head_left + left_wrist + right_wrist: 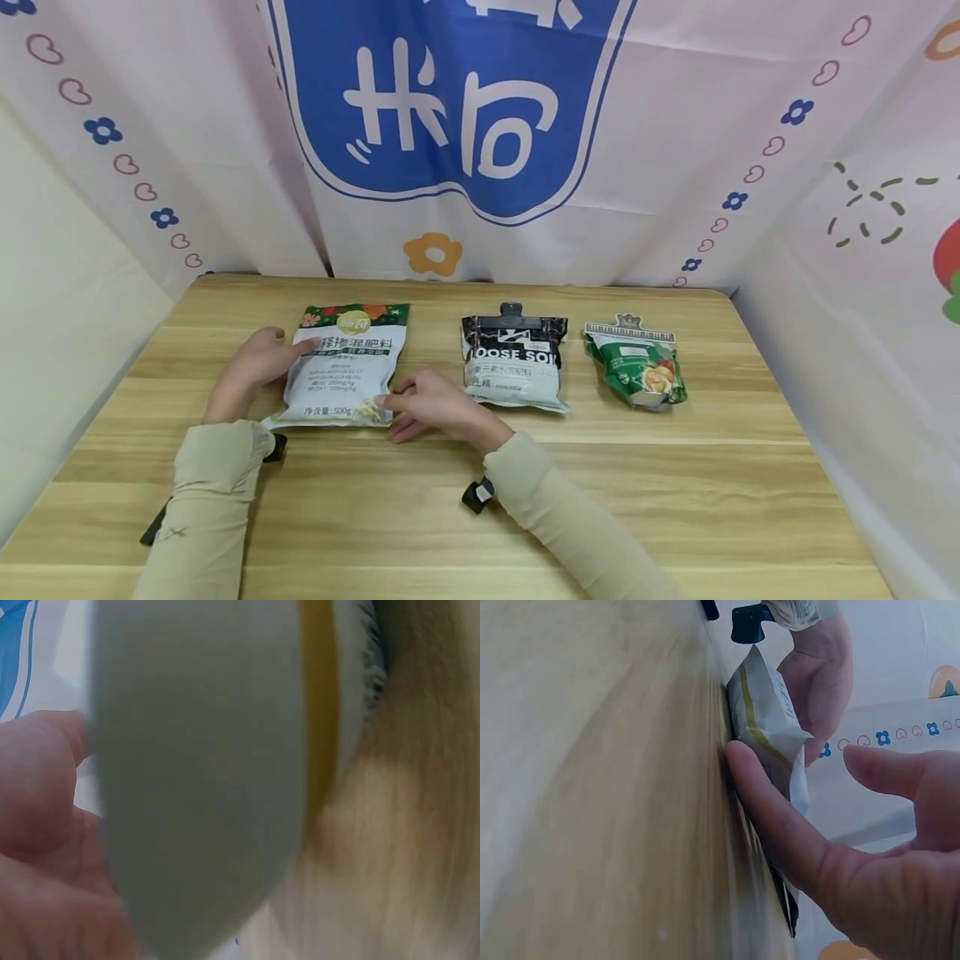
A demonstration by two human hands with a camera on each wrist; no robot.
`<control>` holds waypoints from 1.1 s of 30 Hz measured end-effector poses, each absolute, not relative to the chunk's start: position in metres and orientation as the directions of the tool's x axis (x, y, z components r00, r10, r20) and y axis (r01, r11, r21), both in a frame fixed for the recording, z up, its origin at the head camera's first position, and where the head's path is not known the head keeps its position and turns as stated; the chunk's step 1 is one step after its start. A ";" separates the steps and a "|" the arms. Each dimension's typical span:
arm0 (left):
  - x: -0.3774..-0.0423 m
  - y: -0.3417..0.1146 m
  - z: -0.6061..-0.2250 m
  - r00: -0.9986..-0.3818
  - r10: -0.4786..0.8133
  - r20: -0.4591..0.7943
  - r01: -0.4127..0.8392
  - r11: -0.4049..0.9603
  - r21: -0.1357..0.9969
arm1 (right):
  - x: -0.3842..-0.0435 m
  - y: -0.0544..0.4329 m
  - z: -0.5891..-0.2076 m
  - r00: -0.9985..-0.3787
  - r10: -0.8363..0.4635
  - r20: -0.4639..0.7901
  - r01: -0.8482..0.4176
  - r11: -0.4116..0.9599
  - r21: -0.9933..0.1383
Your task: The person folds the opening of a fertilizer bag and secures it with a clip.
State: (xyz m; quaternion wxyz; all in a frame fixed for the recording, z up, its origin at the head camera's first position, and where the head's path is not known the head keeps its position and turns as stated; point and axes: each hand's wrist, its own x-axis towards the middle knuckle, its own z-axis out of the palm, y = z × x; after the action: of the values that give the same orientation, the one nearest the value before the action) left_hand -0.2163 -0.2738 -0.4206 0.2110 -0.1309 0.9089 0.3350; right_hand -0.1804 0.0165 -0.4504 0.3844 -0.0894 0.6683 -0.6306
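A white and green fertilizer bag (341, 375) lies face up at the left of the table. My left hand (258, 362) holds its left edge, thumb over the printed face; the other fingers are mostly hidden. At the bag's lower right corner is my right hand (435, 404), its thumb above the corner and fingers beside the edge. The right wrist view shows that thumb and index finger (780, 825) spread apart, the finger low along the tabletop. In the left wrist view, the bag's pale end (202, 780) covers much of my left hand (45, 825).
Right of the fertilizer bag lies a black and white "LOOSE SOIL" bag (513, 367) with a dark clip (512, 315). Farther right is a green packet (637, 371) under a piano-key clip (630, 331). A printed cloth (225, 150) hangs behind the wooden table (390, 517).
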 end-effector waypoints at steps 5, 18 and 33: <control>-0.216 -0.275 -0.424 -0.877 -0.106 -0.469 -0.399 0.705 0.586 | -0.180 0.007 -0.453 -0.681 -0.618 -0.392 0.388 0.149 -0.910; -0.216 -0.279 -0.425 -0.856 -0.110 -0.505 -0.443 0.660 0.607 | -0.178 -0.011 -0.458 -0.732 -0.542 -0.412 0.427 0.105 -0.898; -0.217 -0.284 -0.430 -0.858 -0.063 -0.510 -0.440 0.602 0.667 | -0.182 -0.013 -0.457 -0.740 -0.483 -0.469 0.460 0.147 -0.876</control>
State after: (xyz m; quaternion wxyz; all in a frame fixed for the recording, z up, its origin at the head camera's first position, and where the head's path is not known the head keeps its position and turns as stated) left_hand -0.2166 -0.2836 -0.4304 0.2235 -0.1452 0.8665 0.4221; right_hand -0.1817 -0.0134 -0.4570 0.3608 -0.0086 0.6659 -0.6529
